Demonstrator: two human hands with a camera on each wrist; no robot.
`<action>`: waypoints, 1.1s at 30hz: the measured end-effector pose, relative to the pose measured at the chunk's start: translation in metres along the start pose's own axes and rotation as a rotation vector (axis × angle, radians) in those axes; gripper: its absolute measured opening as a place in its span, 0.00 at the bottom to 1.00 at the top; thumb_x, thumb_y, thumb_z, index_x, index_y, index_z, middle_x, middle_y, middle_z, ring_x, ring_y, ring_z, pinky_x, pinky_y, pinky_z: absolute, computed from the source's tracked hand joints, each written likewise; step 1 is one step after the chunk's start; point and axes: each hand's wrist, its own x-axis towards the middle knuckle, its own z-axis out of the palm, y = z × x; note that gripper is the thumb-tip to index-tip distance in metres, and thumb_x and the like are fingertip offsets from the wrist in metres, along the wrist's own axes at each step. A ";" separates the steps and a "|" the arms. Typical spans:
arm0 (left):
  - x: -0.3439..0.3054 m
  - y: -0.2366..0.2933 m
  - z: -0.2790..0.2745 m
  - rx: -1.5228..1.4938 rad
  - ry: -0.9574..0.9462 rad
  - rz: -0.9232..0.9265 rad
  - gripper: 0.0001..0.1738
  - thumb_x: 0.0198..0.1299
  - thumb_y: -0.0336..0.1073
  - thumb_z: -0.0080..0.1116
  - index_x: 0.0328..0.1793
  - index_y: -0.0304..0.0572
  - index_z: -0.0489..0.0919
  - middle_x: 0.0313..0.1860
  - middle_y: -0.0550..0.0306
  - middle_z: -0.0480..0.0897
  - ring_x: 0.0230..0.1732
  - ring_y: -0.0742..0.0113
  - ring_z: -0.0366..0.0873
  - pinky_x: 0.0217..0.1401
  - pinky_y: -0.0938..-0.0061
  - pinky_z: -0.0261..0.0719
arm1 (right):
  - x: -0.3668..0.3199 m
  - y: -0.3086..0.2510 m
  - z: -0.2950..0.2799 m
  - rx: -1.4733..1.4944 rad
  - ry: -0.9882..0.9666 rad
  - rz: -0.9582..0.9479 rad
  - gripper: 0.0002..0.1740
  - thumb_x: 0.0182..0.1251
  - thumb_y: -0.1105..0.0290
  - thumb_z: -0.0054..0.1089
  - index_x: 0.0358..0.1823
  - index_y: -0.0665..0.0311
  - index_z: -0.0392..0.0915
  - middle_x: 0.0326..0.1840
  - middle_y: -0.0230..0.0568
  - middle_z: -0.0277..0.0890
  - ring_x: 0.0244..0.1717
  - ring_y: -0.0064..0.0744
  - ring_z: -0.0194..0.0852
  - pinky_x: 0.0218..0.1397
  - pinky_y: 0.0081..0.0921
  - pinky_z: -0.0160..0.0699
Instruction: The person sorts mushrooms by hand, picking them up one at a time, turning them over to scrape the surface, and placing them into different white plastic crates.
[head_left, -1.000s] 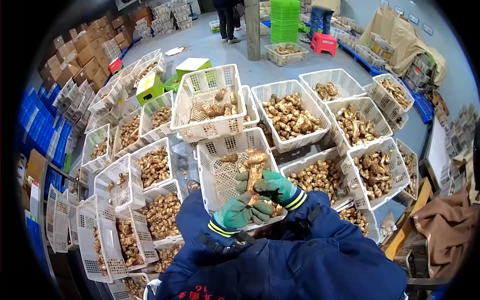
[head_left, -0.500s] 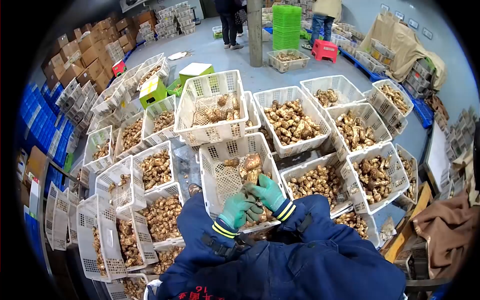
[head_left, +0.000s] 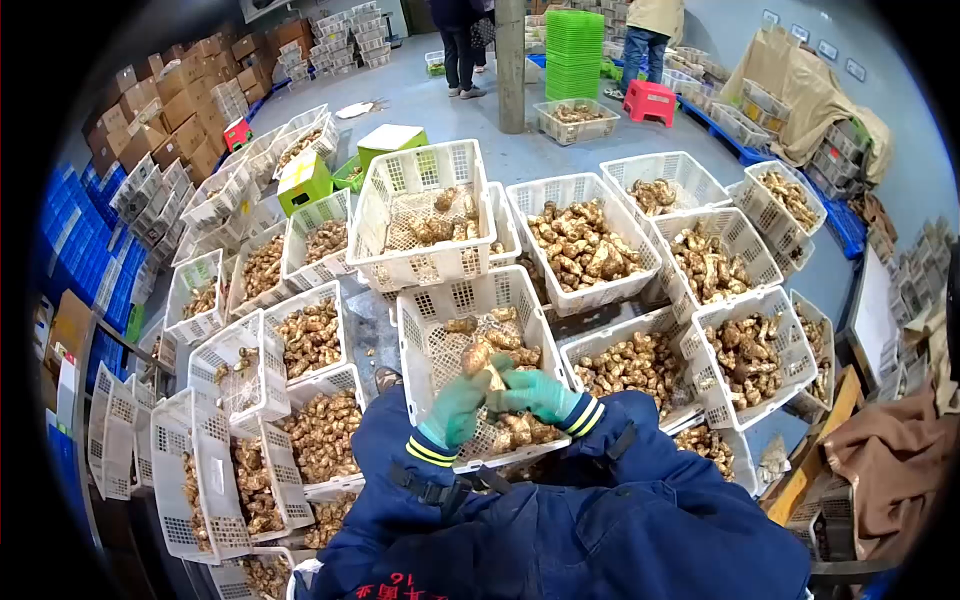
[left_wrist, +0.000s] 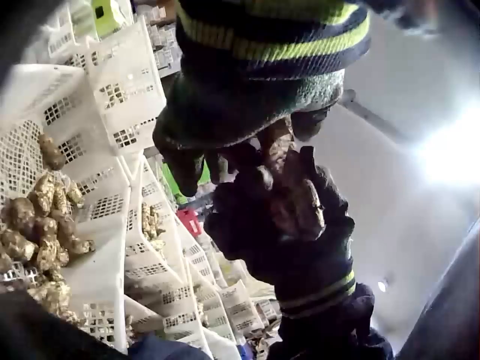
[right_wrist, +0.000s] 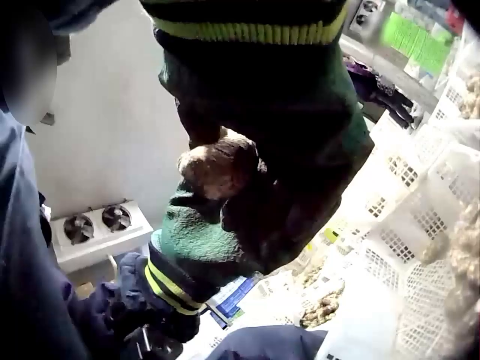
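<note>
In the head view both hands, in green work gloves, are together over a white perforated crate. Between them is a thick-stemmed mushroom with a brown cap, tilted to the left. My left hand grips it from the left, and my right hand holds its stem from the right. The left wrist view has the mushroom lying across the right hand's fingers. Its pale end pokes out between the gloves in the right wrist view. Several loose mushrooms lie in the crate below.
Another white crate with a few mushrooms stands just beyond. Fuller crates flank it on the right, with more on the left. Farther off are a pillar, stacked green baskets, a red stool and two people.
Held raised in both hands a second ago, the mushroom came lower over the crate and now leans left instead of standing upright. My left hand has shifted slightly left.
</note>
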 end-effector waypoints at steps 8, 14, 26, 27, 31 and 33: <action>-0.004 -0.025 -0.032 0.214 0.141 0.200 0.19 0.67 0.30 0.38 0.58 0.26 0.71 0.54 0.46 0.76 0.53 0.60 0.76 0.59 0.73 0.72 | 0.004 0.032 0.021 -0.082 -0.040 0.298 0.33 0.67 0.40 0.45 0.56 0.63 0.69 0.34 0.47 0.76 0.37 0.39 0.76 0.41 0.30 0.73; -0.009 -0.016 -0.022 -0.035 0.285 0.082 0.17 0.65 0.28 0.41 0.56 0.29 0.73 0.52 0.46 0.78 0.54 0.58 0.77 0.58 0.70 0.74 | 0.002 0.000 0.033 -0.071 0.084 0.427 0.28 0.65 0.54 0.58 0.57 0.69 0.69 0.40 0.47 0.76 0.41 0.34 0.76 0.45 0.31 0.74; -0.008 -0.016 -0.029 0.125 -0.096 0.199 0.23 0.71 0.40 0.43 0.66 0.32 0.65 0.60 0.45 0.74 0.65 0.57 0.69 0.63 0.67 0.72 | -0.003 0.033 0.021 -0.186 0.107 -0.298 0.11 0.63 0.69 0.57 0.46 0.62 0.77 0.38 0.39 0.76 0.37 0.39 0.77 0.40 0.28 0.76; -0.010 -0.010 -0.023 -0.006 -0.113 0.152 0.26 0.71 0.42 0.44 0.68 0.30 0.62 0.60 0.44 0.74 0.64 0.58 0.70 0.63 0.67 0.71 | -0.001 0.034 0.016 -0.443 0.076 -0.536 0.11 0.62 0.71 0.57 0.46 0.61 0.78 0.40 0.39 0.77 0.37 0.41 0.78 0.41 0.29 0.78; -0.013 0.000 -0.015 0.127 -0.106 0.245 0.27 0.71 0.42 0.44 0.69 0.27 0.60 0.59 0.45 0.75 0.61 0.58 0.73 0.63 0.67 0.71 | -0.004 0.032 0.013 -0.483 0.029 -0.530 0.13 0.61 0.71 0.56 0.48 0.57 0.80 0.42 0.40 0.78 0.41 0.42 0.79 0.43 0.31 0.80; -0.012 -0.005 -0.019 0.357 -0.057 0.342 0.25 0.71 0.40 0.44 0.67 0.28 0.63 0.56 0.47 0.77 0.58 0.59 0.75 0.61 0.67 0.73 | -0.004 0.035 0.016 -0.390 0.040 -0.353 0.14 0.64 0.72 0.54 0.51 0.59 0.78 0.40 0.40 0.79 0.39 0.38 0.80 0.41 0.30 0.80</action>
